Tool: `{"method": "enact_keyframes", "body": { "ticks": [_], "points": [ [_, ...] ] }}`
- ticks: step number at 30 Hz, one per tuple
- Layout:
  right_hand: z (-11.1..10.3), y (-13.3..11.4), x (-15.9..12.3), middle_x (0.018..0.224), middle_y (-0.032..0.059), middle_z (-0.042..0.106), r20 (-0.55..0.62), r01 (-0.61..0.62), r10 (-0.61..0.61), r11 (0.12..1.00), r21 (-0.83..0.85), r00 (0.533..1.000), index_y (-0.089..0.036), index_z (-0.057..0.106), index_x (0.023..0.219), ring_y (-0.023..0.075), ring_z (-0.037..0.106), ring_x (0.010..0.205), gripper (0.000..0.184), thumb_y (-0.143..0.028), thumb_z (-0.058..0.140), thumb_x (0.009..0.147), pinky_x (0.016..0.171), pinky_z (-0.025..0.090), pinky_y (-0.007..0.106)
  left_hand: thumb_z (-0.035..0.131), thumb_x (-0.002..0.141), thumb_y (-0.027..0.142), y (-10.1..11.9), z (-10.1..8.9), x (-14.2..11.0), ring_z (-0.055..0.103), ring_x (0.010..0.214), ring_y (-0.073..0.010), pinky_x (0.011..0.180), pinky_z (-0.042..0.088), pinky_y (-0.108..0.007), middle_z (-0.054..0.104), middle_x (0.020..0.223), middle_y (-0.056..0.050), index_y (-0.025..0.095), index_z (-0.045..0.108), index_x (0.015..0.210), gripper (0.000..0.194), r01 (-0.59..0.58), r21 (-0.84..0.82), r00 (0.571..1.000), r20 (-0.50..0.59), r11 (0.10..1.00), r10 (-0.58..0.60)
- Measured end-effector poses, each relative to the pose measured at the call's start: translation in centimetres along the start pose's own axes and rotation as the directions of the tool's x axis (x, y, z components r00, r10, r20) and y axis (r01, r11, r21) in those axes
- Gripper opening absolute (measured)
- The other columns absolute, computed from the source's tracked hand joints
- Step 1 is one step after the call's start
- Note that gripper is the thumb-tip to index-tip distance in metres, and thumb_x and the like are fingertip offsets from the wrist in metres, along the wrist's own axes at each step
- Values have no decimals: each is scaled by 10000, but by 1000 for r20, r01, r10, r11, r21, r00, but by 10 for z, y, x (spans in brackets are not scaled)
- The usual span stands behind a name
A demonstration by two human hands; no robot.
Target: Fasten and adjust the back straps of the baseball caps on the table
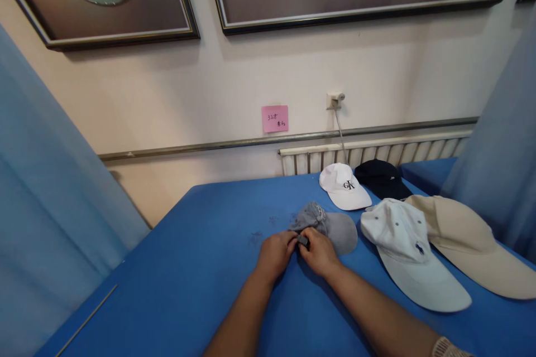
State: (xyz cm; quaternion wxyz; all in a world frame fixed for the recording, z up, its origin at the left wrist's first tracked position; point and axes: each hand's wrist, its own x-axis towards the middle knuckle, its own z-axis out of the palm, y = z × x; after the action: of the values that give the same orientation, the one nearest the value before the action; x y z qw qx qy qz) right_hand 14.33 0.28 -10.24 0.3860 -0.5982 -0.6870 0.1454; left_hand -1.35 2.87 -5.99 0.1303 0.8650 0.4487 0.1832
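Observation:
A grey baseball cap rests on the blue table cover, its brim pointing right. Both hands meet at the cap's near left side, where a short dark grey strap shows between them. My left hand pinches the strap's left end with closed fingers. From the other side, my right hand is closed on the strap and the cap's edge. The fingertips partly hide the strap, so its fastening cannot be made out.
A white cap, a black cap, a pale cap and a beige cap lie to the right. A thin stick lies at the left edge. Behind stand a radiator and a plugged-in cord; blue curtains hang at the sides.

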Motion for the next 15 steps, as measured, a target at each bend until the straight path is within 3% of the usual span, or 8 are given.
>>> {"method": "enact_keyframes", "body": {
  "ticks": [4, 7, 12, 15],
  "points": [
    [0, 0, 0, 880, 38, 664, 9, -11, 11, 999, -38, 1000, -207, 602, 889, 188, 615, 818, 112, -158, 544, 807, 727, 405, 273, 460, 914, 308, 2, 5, 0, 660, 860, -223, 756, 459, -292, 727, 918, -66, 235, 713, 939, 264, 36, 80, 999, 1, 996, -36],
    [0, 0, 0, 894, 41, 667, 16, -15, 16, 999, -44, 1000, -205, 601, 900, 191, 619, 829, 133, -147, 546, 794, 733, 409, 272, 490, 883, 285, 3, 8, 0, 654, 822, -217, 749, 450, -291, 718, 871, -70, 219, 706, 864, 227, 85, 41, 996, -30, 996, -84],
    [-1, -3, 0, 911, 46, 664, -9, 9, -9, 1000, 1, 1000, -197, 601, 918, 191, 616, 852, 152, -141, 543, 790, 766, 417, 271, 556, 805, 257, -2, 16, 4, 624, 730, -179, 711, 451, -279, 683, 746, -40, 173, 673, 760, 151, 231, -375, 951, -109, 898, -290],
    [0, -4, 1, 918, 49, 659, -30, 38, -38, 999, 19, 999, -191, 602, 926, 189, 613, 863, 153, -146, 536, 795, 775, 420, 271, 469, 852, 287, -9, 26, 8, 576, 545, -133, 560, 448, -241, 624, 604, -15, 138, 648, 762, 250, 280, -478, 932, -72, 833, -355]
  ]
}}
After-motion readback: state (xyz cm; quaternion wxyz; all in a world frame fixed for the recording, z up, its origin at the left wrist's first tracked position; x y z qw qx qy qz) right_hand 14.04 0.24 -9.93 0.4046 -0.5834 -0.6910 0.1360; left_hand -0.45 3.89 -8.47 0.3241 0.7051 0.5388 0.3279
